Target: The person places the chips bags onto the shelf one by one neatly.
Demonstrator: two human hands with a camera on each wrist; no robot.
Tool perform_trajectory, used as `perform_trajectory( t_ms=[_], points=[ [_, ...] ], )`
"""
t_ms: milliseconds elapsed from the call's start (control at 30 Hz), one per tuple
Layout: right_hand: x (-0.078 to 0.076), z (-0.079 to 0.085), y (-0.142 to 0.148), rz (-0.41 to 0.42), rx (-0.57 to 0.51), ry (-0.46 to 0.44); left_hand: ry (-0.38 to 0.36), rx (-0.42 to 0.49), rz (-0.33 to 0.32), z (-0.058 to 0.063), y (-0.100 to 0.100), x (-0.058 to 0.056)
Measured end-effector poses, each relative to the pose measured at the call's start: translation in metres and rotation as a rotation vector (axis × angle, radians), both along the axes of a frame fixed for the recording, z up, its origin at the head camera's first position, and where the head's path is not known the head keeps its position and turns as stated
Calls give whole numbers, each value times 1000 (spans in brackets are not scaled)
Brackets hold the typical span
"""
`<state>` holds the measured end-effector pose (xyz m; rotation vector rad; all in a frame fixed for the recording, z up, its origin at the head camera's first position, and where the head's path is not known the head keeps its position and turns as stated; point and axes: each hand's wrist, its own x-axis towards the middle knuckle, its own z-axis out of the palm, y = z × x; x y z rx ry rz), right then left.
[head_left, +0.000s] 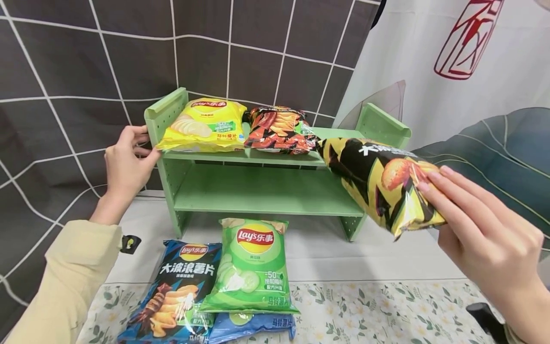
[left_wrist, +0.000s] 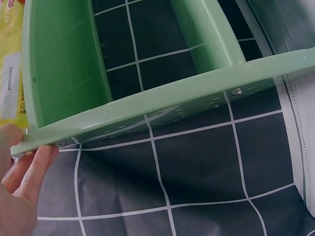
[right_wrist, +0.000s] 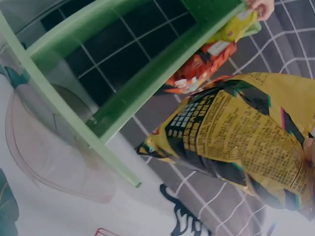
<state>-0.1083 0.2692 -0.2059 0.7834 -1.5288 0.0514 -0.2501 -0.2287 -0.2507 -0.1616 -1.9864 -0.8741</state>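
My right hand [head_left: 490,234] grips one end of a black and yellow chip bag [head_left: 378,184], its far end overlapping the right part of the green shelf [head_left: 266,188] in the head view. The bag's printed back [right_wrist: 236,132] faces the right wrist camera. My left hand [head_left: 131,160] holds the shelf's left side panel, with the thumb at the front edge and the fingers [left_wrist: 39,169] on the outer face. On the top board a yellow Lay's chip bag [head_left: 206,126] leans beside that panel, and a red and black chip bag [head_left: 279,129] sits to its right.
Before the shelf lie a dark blue chip bag [head_left: 176,291] and a green Lay's bag [head_left: 253,267], which partly covers a blue bag [head_left: 253,325]. The floral cloth [head_left: 369,310] spreads under them. A dark gridded curtain [head_left: 266,57] hangs close behind the shelf.
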Motion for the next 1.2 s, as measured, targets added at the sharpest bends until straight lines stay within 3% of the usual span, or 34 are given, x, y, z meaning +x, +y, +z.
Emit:
perform_trajectory(
  t_ms=[133, 267, 633, 1200],
  points=[
    [-19, 4, -8, 41, -67, 106, 0, -2, 1, 0, 0, -1],
    [-32, 9, -15, 39, -89, 138, -6, -8, 2, -1, 0, -1],
    [-68, 20, -22, -27, -143, -48, 3, -6, 0, 0, 0, -2],
    [-114, 8, -29, -104, -100, -163, -12, 0, 6, 1, 1, 0]
  ],
)
